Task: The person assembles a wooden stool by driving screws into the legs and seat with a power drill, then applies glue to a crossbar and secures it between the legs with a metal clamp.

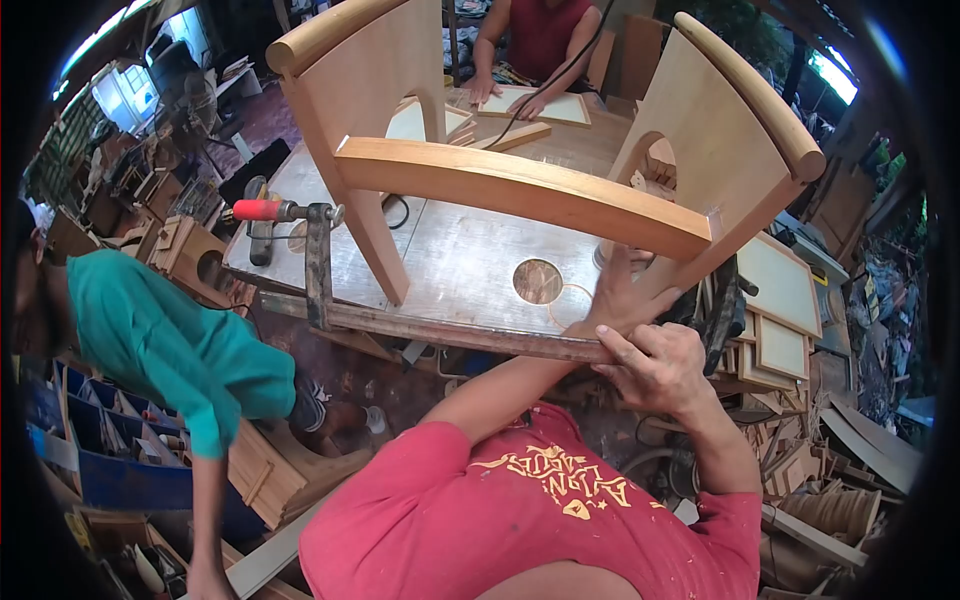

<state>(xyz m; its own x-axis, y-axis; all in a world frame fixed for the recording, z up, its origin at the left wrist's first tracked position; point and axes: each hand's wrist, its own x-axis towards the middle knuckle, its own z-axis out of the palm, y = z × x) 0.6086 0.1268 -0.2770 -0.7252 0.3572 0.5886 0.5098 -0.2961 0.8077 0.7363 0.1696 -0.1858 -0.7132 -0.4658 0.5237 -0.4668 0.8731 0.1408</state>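
Note:
A light wooden furniture frame [520, 190] stands on the metal-topped worktable [460, 265]. It has two side panels with rounded top rails, joined by a curved crossbar. My left hand [628, 300] is at the lower end of the frame's right leg, its fingers on one side and its thumb on the other. Just below it, at the table's front edge, my right hand [660, 365] is closed with its fingers curled. What lies inside that grip is hidden. A clamp with a red handle [262, 210] is fixed to the table edge at the left.
Across the table a co-worker in a red shirt [540, 40] has both hands on a pale framed panel [545, 107]. Another person in a green shirt [170, 330] bends at the left. Framed panels [785, 290] are stacked at the right. A round hole [538, 282] pierces the tabletop.

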